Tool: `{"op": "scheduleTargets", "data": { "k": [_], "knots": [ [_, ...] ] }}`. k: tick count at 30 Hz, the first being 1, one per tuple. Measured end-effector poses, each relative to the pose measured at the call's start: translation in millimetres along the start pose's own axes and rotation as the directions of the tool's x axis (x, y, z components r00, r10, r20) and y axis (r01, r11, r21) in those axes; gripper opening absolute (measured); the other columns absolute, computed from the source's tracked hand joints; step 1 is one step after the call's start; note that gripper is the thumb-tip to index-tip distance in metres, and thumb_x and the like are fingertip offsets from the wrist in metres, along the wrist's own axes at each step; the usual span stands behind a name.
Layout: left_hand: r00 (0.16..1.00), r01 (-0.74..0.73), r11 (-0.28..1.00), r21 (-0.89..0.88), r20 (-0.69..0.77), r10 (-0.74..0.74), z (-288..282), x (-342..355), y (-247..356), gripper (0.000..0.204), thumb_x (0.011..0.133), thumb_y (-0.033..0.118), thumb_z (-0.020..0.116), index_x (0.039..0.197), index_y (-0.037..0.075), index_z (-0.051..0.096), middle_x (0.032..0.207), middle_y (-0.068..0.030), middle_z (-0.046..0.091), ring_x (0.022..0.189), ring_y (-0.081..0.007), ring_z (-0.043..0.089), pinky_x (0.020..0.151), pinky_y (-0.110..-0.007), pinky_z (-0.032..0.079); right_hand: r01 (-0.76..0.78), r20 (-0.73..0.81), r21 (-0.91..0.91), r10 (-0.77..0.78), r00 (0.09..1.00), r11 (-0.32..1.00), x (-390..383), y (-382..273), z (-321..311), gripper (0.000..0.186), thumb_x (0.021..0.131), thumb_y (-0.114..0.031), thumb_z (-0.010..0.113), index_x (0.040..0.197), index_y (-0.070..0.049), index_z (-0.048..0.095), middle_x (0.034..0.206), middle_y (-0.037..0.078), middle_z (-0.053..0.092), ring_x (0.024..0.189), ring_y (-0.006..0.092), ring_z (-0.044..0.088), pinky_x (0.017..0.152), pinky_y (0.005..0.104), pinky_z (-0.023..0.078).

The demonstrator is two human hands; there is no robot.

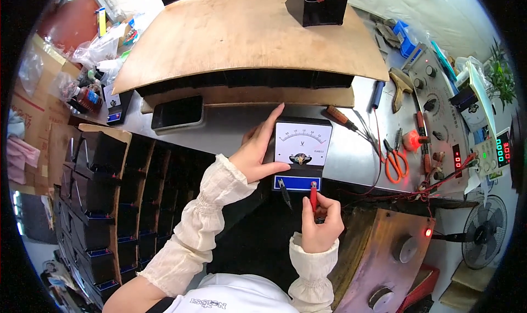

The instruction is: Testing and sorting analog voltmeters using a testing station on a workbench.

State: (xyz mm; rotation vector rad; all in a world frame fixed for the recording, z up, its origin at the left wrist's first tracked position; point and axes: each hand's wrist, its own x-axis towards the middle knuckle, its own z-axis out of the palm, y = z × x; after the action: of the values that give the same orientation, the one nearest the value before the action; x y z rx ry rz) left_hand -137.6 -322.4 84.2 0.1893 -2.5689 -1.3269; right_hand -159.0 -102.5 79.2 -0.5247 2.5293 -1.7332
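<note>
A black analog voltmeter (303, 139) with a white dial and blue front strip stands at the steel bench's front edge. My left hand (256, 155) grips its left side, thumb over the lower front and index finger extended along the side. A black clip (284, 193) hangs on the strip's left terminal. My right hand (321, 225) pinches a red clip (313, 195) at the right terminal. Cream sleeves cover both forearms.
A phone (177, 113), plywood board (230, 33), screwdrivers (341, 119), orange-handled pliers (396, 166) and power supply panel (431, 110) surround the meter. Black cases (99, 192) are stacked left. A metal box (384, 252) and fan (483, 230) are lower right.
</note>
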Motion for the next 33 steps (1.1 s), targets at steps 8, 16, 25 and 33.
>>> {"op": "scheduleTargets", "data": {
  "k": [8, 16, 25, 33],
  "knots": [
    [0.998, -0.05, 0.999, 0.002, -0.042, 0.05, 3, 6, 2, 0.114, 0.074, 0.021, 0.078, 0.156, 0.012, -0.001, 0.15, -0.0262, 0.031, 0.137, -0.0425, 0.032, 0.115, -0.047, 0.018, 0.022, -0.065, -0.045, -0.025, 0.998, 0.999, 6, 2, 4, 0.022, 0.081, -0.01, 0.078, 0.093, 0.0, 0.064, 0.077, 0.008, 0.063, 0.061, 0.0142, 0.056, 0.058, 0.0276, 0.047],
    [1.0, -0.021, 1.0, -0.007, -0.007, 0.021, 0, 5, 8, 0.115, 0.074, 0.022, 0.079, 0.156, 0.012, -0.001, 0.149, -0.029, 0.031, 0.138, -0.0412, 0.033, 0.115, -0.046, 0.019, -0.054, -0.048, -0.021, 0.053, 0.997, 0.998, 7, 3, 1, 0.022, 0.081, -0.013, 0.078, 0.087, 0.001, 0.063, 0.071, 0.009, 0.062, 0.056, 0.0167, 0.056, 0.054, 0.0302, 0.046],
    [0.999, -0.038, 0.999, -0.013, 0.009, 0.038, -2, -5, -6, 0.114, 0.076, 0.027, 0.078, 0.156, 0.013, -0.001, 0.154, -0.0267, 0.025, 0.142, -0.0418, 0.027, 0.116, -0.047, 0.018, 0.157, -0.063, -0.017, -0.157, 0.986, 0.988, -2, 21, 5, 0.021, 0.079, -0.01, 0.078, 0.088, -0.001, 0.062, 0.075, 0.011, 0.063, 0.058, 0.0194, 0.059, 0.054, 0.031, 0.047],
    [0.895, -0.234, 0.934, 0.268, -0.316, 0.315, 58, -23, 78, 0.09, 0.06, 0.007, 0.083, 0.142, 0.005, 0.045, 0.128, -0.02, 0.052, 0.116, -0.0382, 0.052, 0.1, -0.043, 0.041, 0.311, -0.015, -0.203, -0.321, 0.947, 0.928, 11, 19, -7, 0.111, 0.062, -0.029, 0.085, 0.144, 0.014, 0.023, 0.135, 0.034, 0.042, 0.121, 0.0483, 0.045, 0.104, 0.0514, 0.037]
  ]
}}
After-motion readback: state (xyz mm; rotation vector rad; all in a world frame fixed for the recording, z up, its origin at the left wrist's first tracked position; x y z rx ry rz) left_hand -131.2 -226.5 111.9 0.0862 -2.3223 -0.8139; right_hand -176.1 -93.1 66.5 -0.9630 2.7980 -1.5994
